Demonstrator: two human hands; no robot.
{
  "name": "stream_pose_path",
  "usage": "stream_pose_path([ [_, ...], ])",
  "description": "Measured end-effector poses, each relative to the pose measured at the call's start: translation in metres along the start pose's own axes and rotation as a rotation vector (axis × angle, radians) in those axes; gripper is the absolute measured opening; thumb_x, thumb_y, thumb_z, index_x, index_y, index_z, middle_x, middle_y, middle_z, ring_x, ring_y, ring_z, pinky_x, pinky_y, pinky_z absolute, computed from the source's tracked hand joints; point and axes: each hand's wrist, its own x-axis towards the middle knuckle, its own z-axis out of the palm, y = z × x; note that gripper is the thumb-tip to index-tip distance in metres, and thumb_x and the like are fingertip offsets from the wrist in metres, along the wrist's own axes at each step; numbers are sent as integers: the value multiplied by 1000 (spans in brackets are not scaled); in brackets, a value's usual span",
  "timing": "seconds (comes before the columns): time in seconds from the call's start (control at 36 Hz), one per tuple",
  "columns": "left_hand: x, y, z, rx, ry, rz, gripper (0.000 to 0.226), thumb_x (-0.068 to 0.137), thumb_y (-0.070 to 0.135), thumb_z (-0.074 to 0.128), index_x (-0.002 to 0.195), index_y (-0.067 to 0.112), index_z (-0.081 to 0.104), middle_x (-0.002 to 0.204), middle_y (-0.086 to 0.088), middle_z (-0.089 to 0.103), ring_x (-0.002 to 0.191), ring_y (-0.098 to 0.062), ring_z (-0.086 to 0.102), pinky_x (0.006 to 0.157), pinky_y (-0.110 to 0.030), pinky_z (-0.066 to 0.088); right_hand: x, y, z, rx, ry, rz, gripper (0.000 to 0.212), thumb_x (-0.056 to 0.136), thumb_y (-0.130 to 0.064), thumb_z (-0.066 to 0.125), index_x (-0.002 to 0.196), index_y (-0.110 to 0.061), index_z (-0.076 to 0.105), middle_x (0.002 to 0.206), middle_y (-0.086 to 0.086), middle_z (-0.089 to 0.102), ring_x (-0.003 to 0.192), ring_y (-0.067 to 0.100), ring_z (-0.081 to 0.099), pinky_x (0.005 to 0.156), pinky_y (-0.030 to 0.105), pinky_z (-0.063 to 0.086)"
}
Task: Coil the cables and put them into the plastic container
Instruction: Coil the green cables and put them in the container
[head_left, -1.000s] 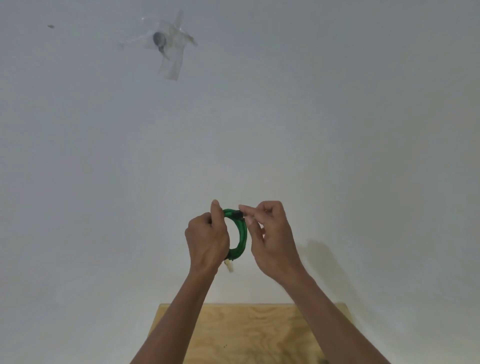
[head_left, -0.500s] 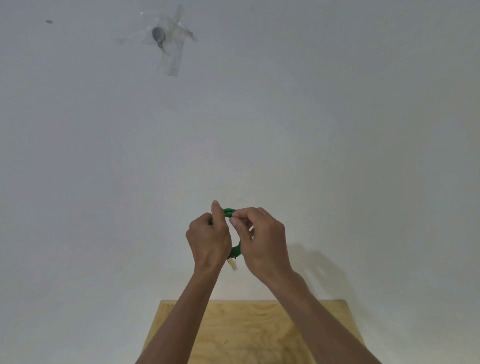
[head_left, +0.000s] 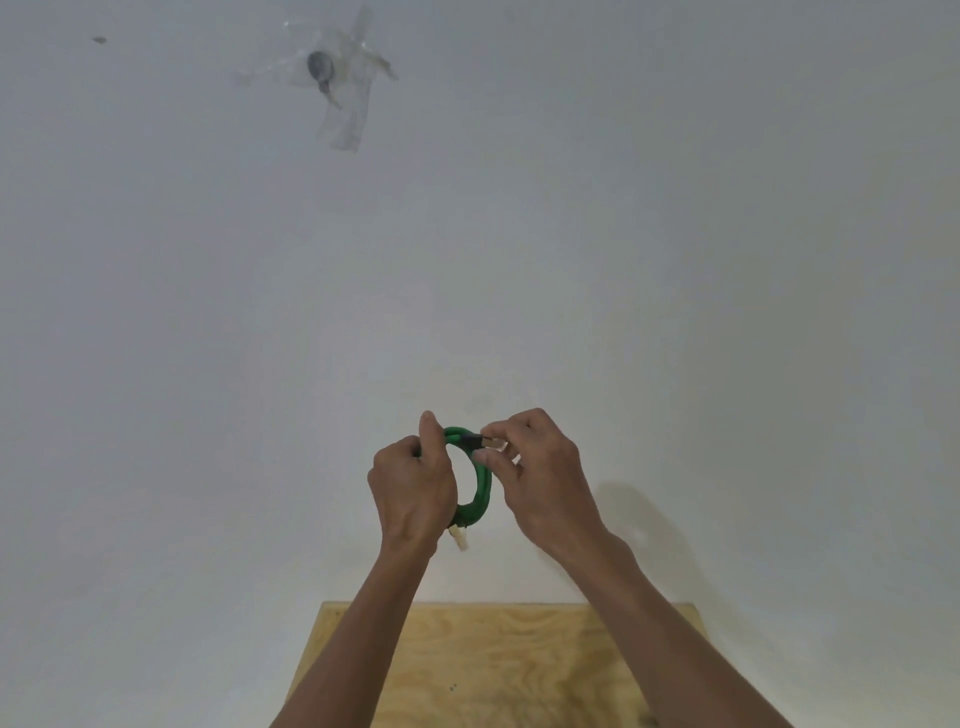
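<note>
One green cable (head_left: 480, 486), wound into a small loop, is held up in front of the white wall (head_left: 675, 312), above the far edge of the wooden worktop (head_left: 498, 665). The left hand (head_left: 413, 491) has its grip clenched around the loop's left side. The right hand (head_left: 540, 480) pinches the dark cable end at the top. Around both hands there is much free room.

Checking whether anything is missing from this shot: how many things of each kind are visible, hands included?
Bare hands: 2, left hand, right hand
Coiled green cable: 1
Plywood board: 1
Clear tape patch on white wall: 1
Plastic container: 0
Total: 5
</note>
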Motion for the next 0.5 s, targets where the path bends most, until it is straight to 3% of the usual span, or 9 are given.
stream_pose_path([
  [0.08,1,4,-2,64,-10,23,61,100,45,44,52,7,36,49,-8,35,48,-23,34,52,-37,37,-2,4,5,-141,50,-134,13,93,-15,66,102,-6,69,98,4,59,76,18,63,65,26,53],
  [0.19,4,4,-3,132,-16,50,60,100,45,41,54,7,37,50,-8,33,48,-22,31,51,-36,34,-8,3,9,-194,106,-181,16,93,-18,58,93,-5,67,91,5,61,73,21,61,58,29,52],
  [0.36,2,7,-1,96,61,58,61,102,42,41,51,8,34,44,-1,34,45,-19,32,50,-32,32,-15,-19,18,79,81,189,11,88,-27,71,82,-18,73,81,-5,66,70,12,63,67,34,54],
  [0.5,3,5,-3,54,75,87,60,101,40,44,51,8,32,43,1,33,45,-18,31,51,-32,33,-14,-26,20,108,34,300,10,85,-32,72,81,-25,78,79,-9,66,72,8,61,66,34,54],
])
